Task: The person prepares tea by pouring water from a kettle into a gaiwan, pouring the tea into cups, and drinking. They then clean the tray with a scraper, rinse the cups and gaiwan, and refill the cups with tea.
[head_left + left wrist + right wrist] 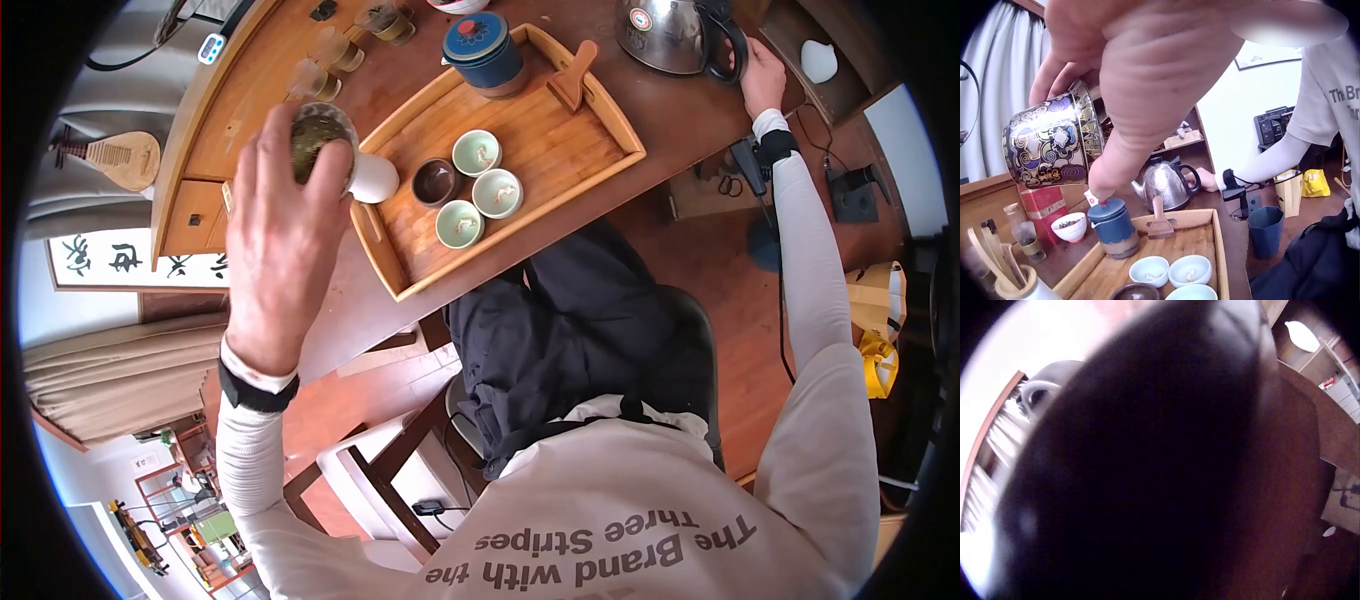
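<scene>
In the head view my left hand (285,235) grips a patterned jar (322,120) by its side, above the left end of a wooden tea tray. The left wrist view shows this jar (1050,140) tilted, with gold, black and purple swirls; its inside looks dark green from above. My right hand (763,80) holds the black handle of a steel kettle (670,40), which stands on the table. On the tray (400,150) are pale green cups (459,224), a dark brown cup (437,182), a blue lidded pot (483,50) and a wooden scoop (573,78). A dark blur fills most of the right wrist view.
A white holder (374,179) with wooden tools (997,256) stands by the tray's left end. Small glass jars (385,22) line the table's far side, near a white bowl (1069,227) and a red box (1044,209). A blue bin (1266,231) stands on the floor.
</scene>
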Available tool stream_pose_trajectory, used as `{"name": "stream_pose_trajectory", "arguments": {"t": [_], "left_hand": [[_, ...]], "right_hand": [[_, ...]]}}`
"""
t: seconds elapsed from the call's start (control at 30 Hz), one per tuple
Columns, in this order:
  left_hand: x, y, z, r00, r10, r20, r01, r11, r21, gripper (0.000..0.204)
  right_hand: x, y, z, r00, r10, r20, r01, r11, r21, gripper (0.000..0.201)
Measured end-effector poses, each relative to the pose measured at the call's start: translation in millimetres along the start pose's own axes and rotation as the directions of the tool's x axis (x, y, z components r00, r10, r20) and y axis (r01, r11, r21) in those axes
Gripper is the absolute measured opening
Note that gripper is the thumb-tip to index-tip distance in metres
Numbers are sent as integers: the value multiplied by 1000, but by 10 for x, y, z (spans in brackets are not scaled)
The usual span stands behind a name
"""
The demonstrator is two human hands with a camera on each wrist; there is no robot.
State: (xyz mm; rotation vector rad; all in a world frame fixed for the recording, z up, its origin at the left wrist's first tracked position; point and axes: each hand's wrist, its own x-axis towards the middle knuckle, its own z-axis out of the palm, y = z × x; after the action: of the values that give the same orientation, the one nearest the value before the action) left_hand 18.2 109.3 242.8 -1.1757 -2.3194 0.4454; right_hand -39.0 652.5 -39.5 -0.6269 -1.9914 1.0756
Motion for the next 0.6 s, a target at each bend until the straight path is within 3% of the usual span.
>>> {"name": "stream_pose_trajectory", "arguments": {"t": [0.1,0.2,0.27,0.3,0.43,0.5,0.6], "left_hand": [[-33,74,235,998,40,49,-39,999,-30,36],[-68,187,461,992,98,82,-99,995,1,31],[-66,273,535,987,142,77,-142,990,-10,27],[-73,301,596,986,147,74,-146,989,-15,27],[-148,374,846,978,166,128,-165,986,-20,26],[-176,367,917,977,172,129,-174,985,1,25],[-218,389,909,979,182,94,-177,982,-62,25]], "right_hand": [[14,88,2,998,-52,37,51,998,23,31],[9,6,33,995,-98,-28,97,994,-44,30],[-16,-26,28,999,-45,-3,45,998,50,29],[-20,-26,9,998,38,55,-45,991,127,28],[-3,-4,-17,999,13,32,-13,1000,-9,39],[-20,-46,-6,999,-40,12,41,998,-44,27],[-51,-92,-4,999,-29,22,28,999,43,27]]}}
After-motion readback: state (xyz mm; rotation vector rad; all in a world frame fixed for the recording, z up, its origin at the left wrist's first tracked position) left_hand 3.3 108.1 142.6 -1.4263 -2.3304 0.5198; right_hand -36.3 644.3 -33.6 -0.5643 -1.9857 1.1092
